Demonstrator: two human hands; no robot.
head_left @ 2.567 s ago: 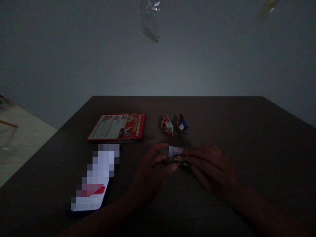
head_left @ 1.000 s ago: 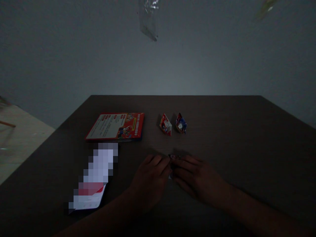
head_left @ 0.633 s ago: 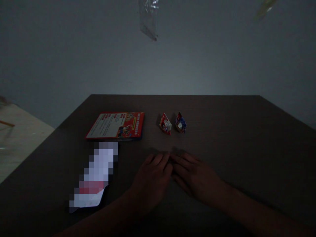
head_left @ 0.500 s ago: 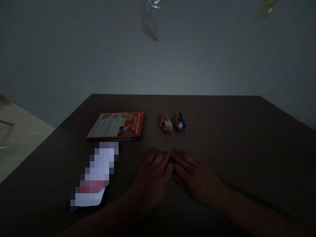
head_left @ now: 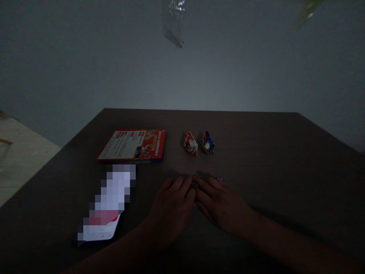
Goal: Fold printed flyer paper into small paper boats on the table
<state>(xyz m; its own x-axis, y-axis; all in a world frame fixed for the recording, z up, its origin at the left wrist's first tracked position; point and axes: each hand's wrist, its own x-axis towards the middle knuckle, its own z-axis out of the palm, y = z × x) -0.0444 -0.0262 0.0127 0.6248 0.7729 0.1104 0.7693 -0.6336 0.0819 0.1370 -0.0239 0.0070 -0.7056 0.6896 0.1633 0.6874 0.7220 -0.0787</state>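
Note:
My left hand (head_left: 173,209) and my right hand (head_left: 219,201) meet on the dark table, fingers bent down and fingertips touching. They press on a small thin piece (head_left: 194,185), of which only bits show between and beyond the fingers; what it is I cannot make out. Past the hands stand two small folded paper pieces, a red and white one (head_left: 191,144) and a blue and red one (head_left: 208,143). Neither hand touches these.
A red printed booklet (head_left: 122,146) lies on the table (head_left: 270,152) at the left. Nearer to me is a lit phone (head_left: 104,230), its screen blurred out, close to my left forearm. A clear plastic bag (head_left: 173,26) hangs against the wall.
Both hands have shifted slightly left in view, and a little more of the piece under them shows. The folded papers, booklet and phone stay put, apart from slight camera motion.

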